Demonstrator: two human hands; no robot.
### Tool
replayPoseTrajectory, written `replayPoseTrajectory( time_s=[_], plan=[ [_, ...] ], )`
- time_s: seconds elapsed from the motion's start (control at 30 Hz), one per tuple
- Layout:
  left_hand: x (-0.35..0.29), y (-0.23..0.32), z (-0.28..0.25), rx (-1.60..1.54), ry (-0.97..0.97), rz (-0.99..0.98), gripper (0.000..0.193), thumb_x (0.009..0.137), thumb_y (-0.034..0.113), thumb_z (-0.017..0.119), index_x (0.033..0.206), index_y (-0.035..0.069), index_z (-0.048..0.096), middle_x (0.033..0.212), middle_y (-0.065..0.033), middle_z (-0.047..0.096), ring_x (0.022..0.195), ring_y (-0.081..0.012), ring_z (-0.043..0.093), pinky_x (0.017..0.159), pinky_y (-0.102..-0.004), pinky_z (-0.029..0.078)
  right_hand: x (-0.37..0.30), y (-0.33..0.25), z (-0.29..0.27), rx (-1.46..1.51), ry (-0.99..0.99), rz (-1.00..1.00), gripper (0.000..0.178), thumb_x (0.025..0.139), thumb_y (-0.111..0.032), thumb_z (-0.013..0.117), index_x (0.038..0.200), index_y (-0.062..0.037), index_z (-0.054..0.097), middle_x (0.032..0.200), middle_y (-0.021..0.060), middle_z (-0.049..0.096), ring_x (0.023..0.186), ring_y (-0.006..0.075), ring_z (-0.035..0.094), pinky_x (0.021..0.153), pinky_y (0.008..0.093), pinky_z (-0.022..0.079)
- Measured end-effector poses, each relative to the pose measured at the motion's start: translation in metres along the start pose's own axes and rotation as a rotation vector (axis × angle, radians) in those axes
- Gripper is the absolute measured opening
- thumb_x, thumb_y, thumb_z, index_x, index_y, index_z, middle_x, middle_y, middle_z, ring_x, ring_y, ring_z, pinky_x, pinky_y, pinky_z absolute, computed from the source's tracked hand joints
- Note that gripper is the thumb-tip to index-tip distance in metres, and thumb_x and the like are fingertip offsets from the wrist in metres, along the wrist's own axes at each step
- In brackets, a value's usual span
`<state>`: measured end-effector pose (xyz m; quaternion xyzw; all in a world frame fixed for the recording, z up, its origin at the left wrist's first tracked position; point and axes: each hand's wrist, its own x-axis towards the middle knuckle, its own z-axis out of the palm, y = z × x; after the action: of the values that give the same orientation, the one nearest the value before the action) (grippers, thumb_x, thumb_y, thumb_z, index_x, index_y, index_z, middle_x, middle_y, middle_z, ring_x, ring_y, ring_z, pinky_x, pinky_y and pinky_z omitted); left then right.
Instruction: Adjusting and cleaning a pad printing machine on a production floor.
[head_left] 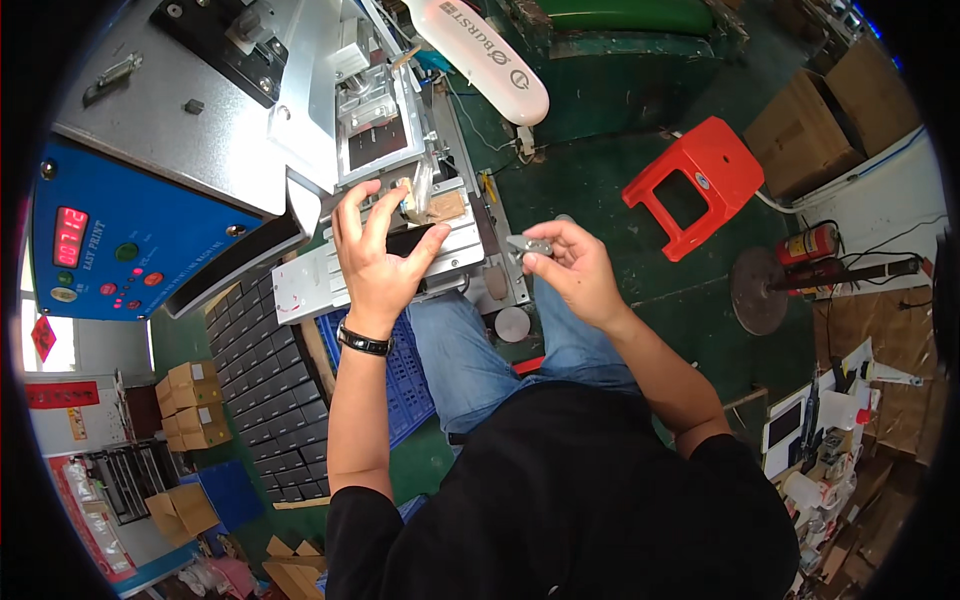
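At the blue-fronted machine, my left hand (pixel 382 262) reaches over the slotted metal bed (pixel 462 246), thumb and fingers spread apart. A flat black piece (pixel 408 239) lies on the bed between the thumb and fingers; whether they touch it is unclear. Beyond the fingertips are a clear plastic-like piece (pixel 422 188) and a brown block (pixel 446 206). To the right of the bed, my right hand (pixel 578 275) pinches a small grey metal part (pixel 528 245) between thumb and fingers. Its exact kind is too small to make out.
The machine's blue control panel (pixel 130 240) stands at left. Stacked black boxes (pixel 270 390) and a blue plastic crate (pixel 408 385) sit below it. A red plastic stool (pixel 735 150) stands at right, near cardboard boxes (pixel 800 130). A long white rounded device (pixel 490 65) projects at the top.
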<state>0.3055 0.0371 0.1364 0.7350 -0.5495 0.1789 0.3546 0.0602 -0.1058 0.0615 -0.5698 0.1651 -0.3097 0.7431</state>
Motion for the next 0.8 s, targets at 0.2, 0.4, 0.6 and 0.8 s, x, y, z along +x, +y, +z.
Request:
replayPoseTrajectory(
  time_s=[0.2,0.4,0.6,0.8],
  plan=[
    [-0.001,0.0,0.004,-0.041,0.0,-0.031,0.062,0.082,0.034,0.099,0.134,0.008,0.077,0.14,-0.0161,0.065,0.129,-0.0371,0.063,0.111,-0.0481,0.05,0.055,0.025,0.003,-0.02,0.029,0.048,0.029,0.108,-0.003,0.073,0.134,0.003,0.062,0.112,0.0085,0.077,0.097,0.0113,0.075,0.082,0.0267,0.061],
    [-0.002,-0.001,0.008,-0.029,0.058,-0.02,0.053,0.086,0.03,0.095,0.131,0.008,0.078,0.139,-0.0169,0.065,0.128,-0.0375,0.064,0.109,-0.0478,0.05,0.069,0.046,0.01,-0.009,0.01,0.086,0.03,0.106,-0.001,0.075,0.132,0.0034,0.062,0.112,0.0091,0.077,0.097,0.0119,0.075,0.083,0.0274,0.062],
    [-0.004,-0.004,0.012,-0.064,0.079,-0.022,0.047,0.09,0.027,0.091,0.131,0.007,0.078,0.138,-0.0177,0.065,0.127,-0.0377,0.064,0.109,-0.0475,0.051,0.067,0.043,0.022,-0.06,-0.002,0.014,0.029,0.105,-0.002,0.076,0.131,0.0037,0.063,0.11,0.0076,0.077,0.095,0.0092,0.073,0.082,0.0256,0.058],
    [-0.006,-0.008,0.017,-0.101,0.123,-0.014,0.045,0.087,0.026,0.09,0.128,0.01,0.079,0.135,-0.0154,0.065,0.125,-0.0385,0.064,0.109,-0.0494,0.052,0.064,0.022,0.037,-0.575,0.044,-0.129,0.026,0.097,-0.005,0.083,0.118,0.0043,0.07,0.099,0.0049,0.073,0.077,0.0093,0.062,0.07,0.0278,0.053]
  ],
)
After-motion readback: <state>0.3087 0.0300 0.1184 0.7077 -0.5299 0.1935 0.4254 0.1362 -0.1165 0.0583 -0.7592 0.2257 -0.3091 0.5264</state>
